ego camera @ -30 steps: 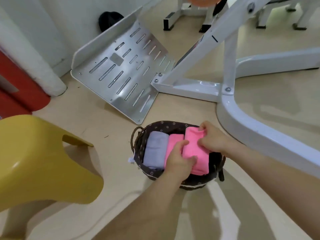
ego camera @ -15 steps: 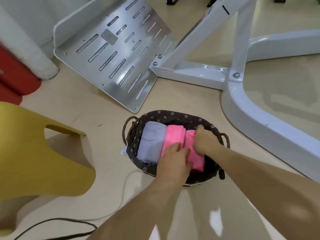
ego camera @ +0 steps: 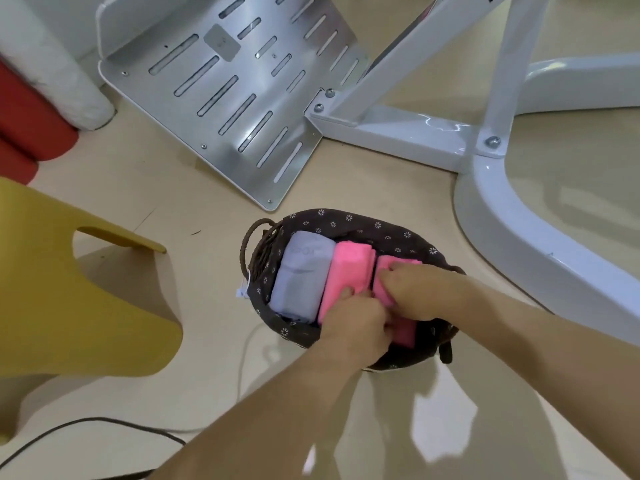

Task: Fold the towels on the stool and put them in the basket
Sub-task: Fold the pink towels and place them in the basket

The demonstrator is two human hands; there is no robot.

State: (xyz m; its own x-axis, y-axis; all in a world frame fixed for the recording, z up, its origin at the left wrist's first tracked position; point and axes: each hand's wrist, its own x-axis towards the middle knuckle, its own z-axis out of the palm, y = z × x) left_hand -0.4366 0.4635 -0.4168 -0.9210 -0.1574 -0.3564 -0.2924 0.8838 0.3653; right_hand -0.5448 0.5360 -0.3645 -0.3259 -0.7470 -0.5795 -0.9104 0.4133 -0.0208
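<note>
Inside the dark brown basket (ego camera: 346, 221) three folded towels lie side by side. The pale purple towel (ego camera: 301, 275) is on the left. The middle pink towel (ego camera: 349, 268) is pressed up next to it. The right pink towel (ego camera: 398, 264) sits by the basket's right wall.

Both hands are on the right pink towel. The left hand (ego camera: 356, 323) comes in from the near side. Its fingers (ego camera: 346, 293) are curled and tucked down at the towel's near end, in the crack between the two pink ones. The right hand (ego camera: 415, 294) lies on top of the same towel with its fingers (ego camera: 388, 277) bent round it. Only the towel's far end and a bit of its near end peek out.

The basket has little white flowers on its cloth lining, a rope handle (ego camera: 254, 244) on its left end and a small white tag (ego camera: 241, 292) hanging outside. It stands on the beige floor (ego camera: 207, 209).

The yellow stool (ego camera: 69, 306) is well to the left of the basket, not touching it. A thin white cord (ego camera: 241, 358) runs along the floor between them. A black cable (ego camera: 104, 421) curves near the bottom edge.

Behind the basket, a silver metal plate (ego camera: 225, 91) with long slots is bolted to a shiny white frame (ego camera: 398, 133). The frame bends round to the right. At the far left are red cushions (ego camera: 31, 133) and a white padded roll (ego camera: 55, 74).
</note>
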